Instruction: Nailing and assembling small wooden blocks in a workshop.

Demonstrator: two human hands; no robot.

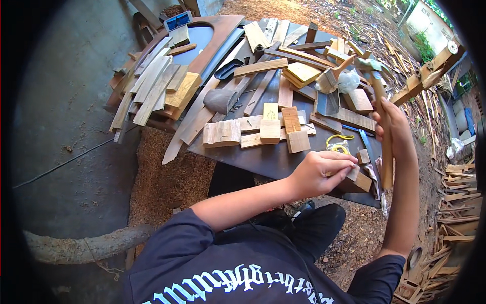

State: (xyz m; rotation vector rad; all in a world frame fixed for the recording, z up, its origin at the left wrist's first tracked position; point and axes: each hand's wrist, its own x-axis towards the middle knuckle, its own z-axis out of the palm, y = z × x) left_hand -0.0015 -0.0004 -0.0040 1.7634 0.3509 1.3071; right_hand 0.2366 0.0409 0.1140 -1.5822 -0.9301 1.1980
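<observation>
My right hand (395, 129) grips the wooden handle of a claw hammer (385, 169), held upright with its metal head raised. My left hand (328, 171) is pinched low over a small pale wood piece (353, 174) on a darker block (358, 183) near the table's front right corner; whatever is between the fingertips is too small to make out. A yellow tape measure (338, 149) lies just behind that hand, beside a small block (363, 156) and a long blue tool (366, 139). Several short blocks (298, 142) rest on boards left of it.
The dark table (238, 159) carries piled boards, offcuts and a phone-like device (177, 20). A concrete wall (76, 91) and a thick branch (81, 245) are at left. A wooden post (425, 73) and scrap-wood heaps (458, 213) stand at right. Wood shavings (152, 192) cover the ground.
</observation>
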